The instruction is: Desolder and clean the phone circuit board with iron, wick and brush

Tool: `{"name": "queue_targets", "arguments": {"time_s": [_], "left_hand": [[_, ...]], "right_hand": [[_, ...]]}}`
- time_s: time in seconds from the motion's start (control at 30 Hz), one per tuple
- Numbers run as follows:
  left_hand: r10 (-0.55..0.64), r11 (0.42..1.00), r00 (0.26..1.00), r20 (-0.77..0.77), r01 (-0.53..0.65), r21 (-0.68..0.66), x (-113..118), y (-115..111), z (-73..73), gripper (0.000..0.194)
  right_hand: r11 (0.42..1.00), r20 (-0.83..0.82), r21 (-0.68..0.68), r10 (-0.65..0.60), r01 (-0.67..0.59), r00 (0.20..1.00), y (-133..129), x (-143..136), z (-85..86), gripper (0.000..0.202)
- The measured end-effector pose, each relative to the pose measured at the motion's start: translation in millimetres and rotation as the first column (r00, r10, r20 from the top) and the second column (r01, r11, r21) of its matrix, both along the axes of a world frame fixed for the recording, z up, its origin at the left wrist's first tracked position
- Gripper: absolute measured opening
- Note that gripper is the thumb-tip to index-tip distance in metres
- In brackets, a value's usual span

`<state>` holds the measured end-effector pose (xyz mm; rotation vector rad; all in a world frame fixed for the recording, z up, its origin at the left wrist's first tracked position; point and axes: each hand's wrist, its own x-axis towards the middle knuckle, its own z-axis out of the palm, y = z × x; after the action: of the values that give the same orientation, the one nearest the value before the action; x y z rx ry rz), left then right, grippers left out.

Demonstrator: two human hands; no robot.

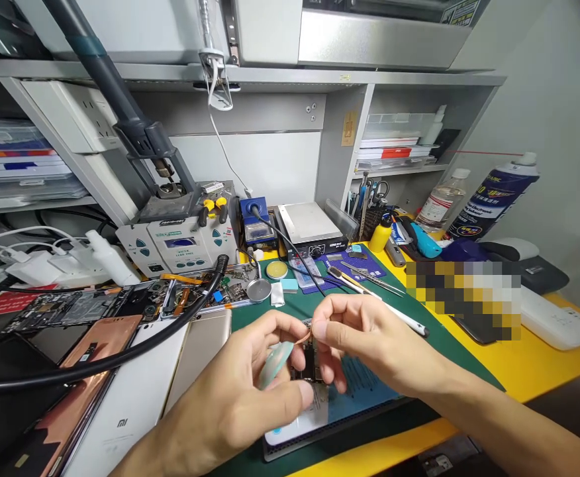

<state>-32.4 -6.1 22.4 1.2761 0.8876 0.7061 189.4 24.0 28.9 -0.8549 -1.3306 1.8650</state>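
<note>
My left hand (250,377) curls around a small teal spool (276,364) of copper-coloured braid that looks like desoldering wick. The braid (302,340) runs from the spool to my right hand (354,334). The fingertips of my right hand pinch its free end, close to the left index finger. Directly below both hands lies a dark circuit board (312,364), partly hidden by the fingers. It rests on a blue and white pad (364,384) on the green mat (449,371).
A black hose (121,368) crosses the phones on the left. Behind stand a hot-air station (181,242), a blue soldering station (256,222) and a heating plate (314,228). A brush (342,277), tweezers (374,279) and a white pen-like tool (404,315) lie to the right.
</note>
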Motion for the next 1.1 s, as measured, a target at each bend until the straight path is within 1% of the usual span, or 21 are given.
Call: {"name": "queue_targets", "arguments": {"time_s": [0.13, 0.23, 0.43, 0.6, 0.73, 0.83, 0.97, 1.1], "left_hand": [[-0.013, 0.996, 0.999, -0.035, 0.01, -0.085, -0.8, 0.4, -1.6, 0.048], [-0.023, 0.998, 0.997, -0.068, 0.019, -0.056, 0.1, 4.0, -3.1, 0.052], [-0.002, 1.0, 0.997, -0.083, -0.001, -0.026, 1.0, 6.5, -4.0, 0.047], [0.064, 0.998, 0.994, -0.085, -0.064, -0.005, 1.7, 3.3, -3.5, 0.039], [0.114, 0.993, 0.99, -0.083, -0.112, 0.025, 5.3, 1.5, -2.2, 0.033], [0.111, 0.994, 0.991, -0.077, -0.108, 0.034, 6.9, 0.8, -3.2, 0.03], [0.094, 0.995, 0.993, -0.065, -0.091, 0.047, 6.2, 1.7, -7.2, 0.034], [0.08, 0.995, 0.995, -0.056, -0.077, 0.058, 5.8, 2.0, -9.8, 0.035]], "right_hand": [[0.998, -0.006, -0.014, -0.06, 0.06, 0.998, 1.9, -1.6, -2.8, 0.036], [0.998, -0.003, -0.038, -0.055, 0.054, 0.999, 3.4, -2.8, -4.0, 0.036], [0.998, -0.024, -0.051, -0.031, 0.03, 0.999, 2.9, -1.6, -0.1, 0.042], [0.998, -0.033, -0.053, -0.037, 0.035, 0.999, 1.0, 0.8, 2.8, 0.048], [0.998, -0.027, -0.053, -0.039, 0.037, 0.999, 1.0, 1.3, 2.2, 0.046], [0.998, -0.007, -0.051, -0.036, 0.035, 0.999, 1.6, 0.6, 0.8, 0.046], [0.998, 0.022, -0.046, -0.034, 0.035, 0.999, 1.5, -0.6, -1.7, 0.051], [0.999, 0.036, -0.012, -0.037, 0.038, 0.999, 0.5, -1.2, -4.0, 0.045]]}}
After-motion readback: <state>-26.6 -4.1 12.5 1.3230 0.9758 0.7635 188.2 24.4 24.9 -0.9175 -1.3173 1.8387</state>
